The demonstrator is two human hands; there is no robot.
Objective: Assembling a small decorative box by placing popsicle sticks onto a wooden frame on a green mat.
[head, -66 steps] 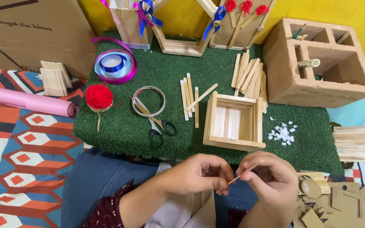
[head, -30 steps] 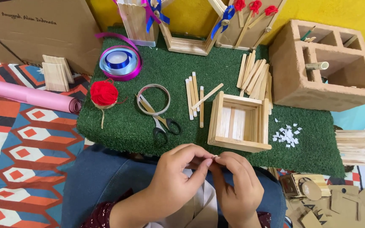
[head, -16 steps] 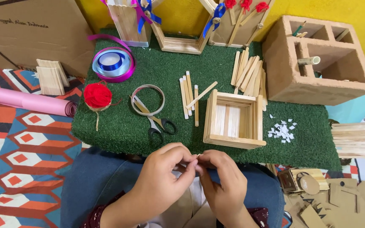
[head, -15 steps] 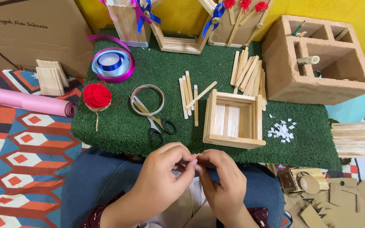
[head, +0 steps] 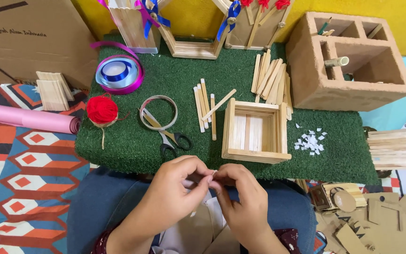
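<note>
From the head camera, looking down over the person's lap: the left hand [head: 172, 190] and the right hand [head: 240, 197] meet fingertip to fingertip just below the near edge of the green turf mat [head: 128, 146]. Both hands are pinched together around something very small and pale between the fingertips; it is too tiny and too covered by the fingers to tell what it is, though each grip is clearly clenched on it rather than slack.

Just beyond the hands, on the mat, stands a small open box made of flat wooden sticks [head: 257, 131]. To its right lies a scatter of little white paper bits [head: 310, 141]. To its left a few loose wooden sticks [head: 204, 108] lie side by side, one slanting across toward the box. Left of those, a pair of scissors [head: 167, 136] rests partly across a thin metal ring [head: 159, 112]. Further left sits a ball of red yarn [head: 102, 109], and behind it a spool of purple and blue ribbon [head: 117, 74].

At the far right corner is a brown block organiser with compartments [head: 348, 61]. Off the mat on the left, a pink paper roll [head: 27, 120] lies on the patterned floor cloth [head: 10, 188].
</note>
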